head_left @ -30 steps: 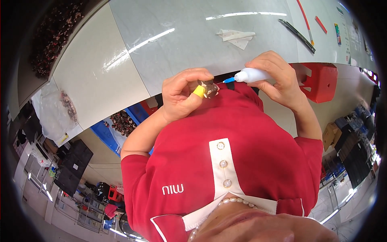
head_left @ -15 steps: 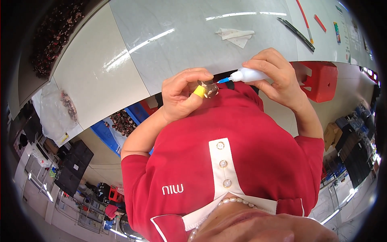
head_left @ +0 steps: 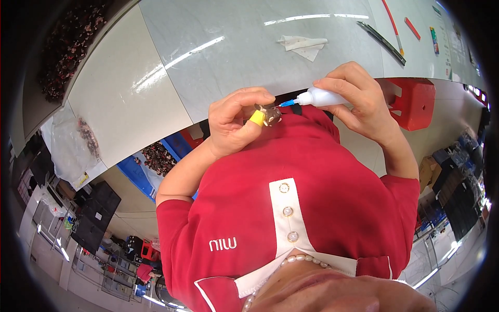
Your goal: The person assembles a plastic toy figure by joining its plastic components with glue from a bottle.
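Between thumb and fingers, my left hand [head_left: 231, 120] pinches a small dark brown piece with pale spots [head_left: 271, 115]; its exact kind is too small to make out. A yellow patch, seemingly a cover on the thumb tip, shows beside it. My right hand [head_left: 358, 99] is closed around a white squeeze bottle [head_left: 319, 97], tilted sideways. From the bottle a blue needle tip [head_left: 287, 103] points left, its thin end at or very near the brown piece. Both hands are held above my lap at the table's near edge.
On the grey table [head_left: 223, 67] lie a crumpled white tissue [head_left: 306, 46], a black pen-like tool [head_left: 383, 44] and a red-handled brush [head_left: 393, 26]. A red plastic stool [head_left: 416, 106] stands at right. Dark small pieces fill a blue bin [head_left: 136, 171] and a far-left heap [head_left: 70, 49].
Almost nothing differs. The bottle's needle tip has shifted very slightly left toward the brown piece; my left hand keeps its hold in the same place.
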Available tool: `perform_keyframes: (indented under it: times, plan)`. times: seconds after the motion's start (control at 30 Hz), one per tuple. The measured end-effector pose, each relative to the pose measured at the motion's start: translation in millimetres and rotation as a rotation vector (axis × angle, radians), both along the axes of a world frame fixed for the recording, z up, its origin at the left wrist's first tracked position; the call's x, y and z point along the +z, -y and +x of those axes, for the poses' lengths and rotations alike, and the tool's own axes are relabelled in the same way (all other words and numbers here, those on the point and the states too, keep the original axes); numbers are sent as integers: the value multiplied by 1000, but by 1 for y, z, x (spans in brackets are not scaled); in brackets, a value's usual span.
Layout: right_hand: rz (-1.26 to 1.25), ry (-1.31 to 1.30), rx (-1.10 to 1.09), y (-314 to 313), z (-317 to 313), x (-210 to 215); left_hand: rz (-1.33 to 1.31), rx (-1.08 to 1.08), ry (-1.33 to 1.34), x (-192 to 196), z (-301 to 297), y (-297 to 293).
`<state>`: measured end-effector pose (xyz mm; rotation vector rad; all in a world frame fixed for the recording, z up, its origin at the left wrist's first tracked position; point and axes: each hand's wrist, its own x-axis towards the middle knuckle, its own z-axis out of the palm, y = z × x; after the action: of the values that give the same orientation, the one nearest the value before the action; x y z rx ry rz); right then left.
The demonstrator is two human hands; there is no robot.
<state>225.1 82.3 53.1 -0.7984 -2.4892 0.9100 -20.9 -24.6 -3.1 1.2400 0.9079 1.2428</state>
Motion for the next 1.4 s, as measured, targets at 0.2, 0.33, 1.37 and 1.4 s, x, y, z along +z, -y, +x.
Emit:
perform_keyframes:
  times: [0.2, 0.33, 1.37, 1.4]
  plan:
    - [76, 45, 23, -2, -4, 16, -69, 56, 58, 0, 4, 2]
    - [136, 86, 53, -3, -5, 28, -77, 58, 73, 0, 4, 3]
    - [-208, -28, -128, -15, 3, 4, -137, 22, 182, -5, 3, 3]
    - [-282, -105, -224, -15, 5, -4, -152, -3, 206, -6, 3, 1]
